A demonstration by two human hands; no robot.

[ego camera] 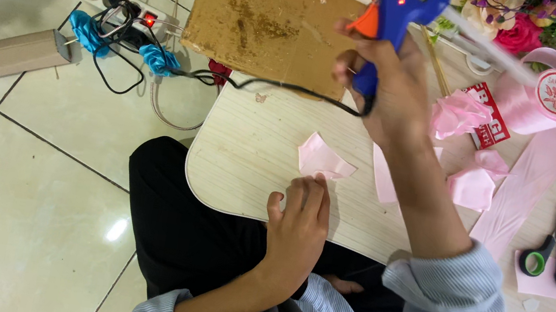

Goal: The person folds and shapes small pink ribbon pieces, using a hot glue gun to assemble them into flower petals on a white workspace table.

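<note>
My right hand [390, 84] is raised over the low table and grips a blue hot glue gun [392, 12] with an orange trigger; its black cord [275, 87] trails off to the left. A clear glue stick [488, 47] pokes out of its back. My left hand [299, 217] rests on the table [253, 167], fingertips on the edge of a folded pink ribbon piece [323, 159]. More pink ribbon pieces [472, 186] lie to the right of my right arm.
A brown cardboard sheet [268, 17] lies at the table's far edge. A pink ribbon spool [543, 100], green-handled scissors [555, 258], artificial flowers [545, 24] and a white power strip [139, 13] with blue ribbon roses [90, 33] on the floor surround the work spot.
</note>
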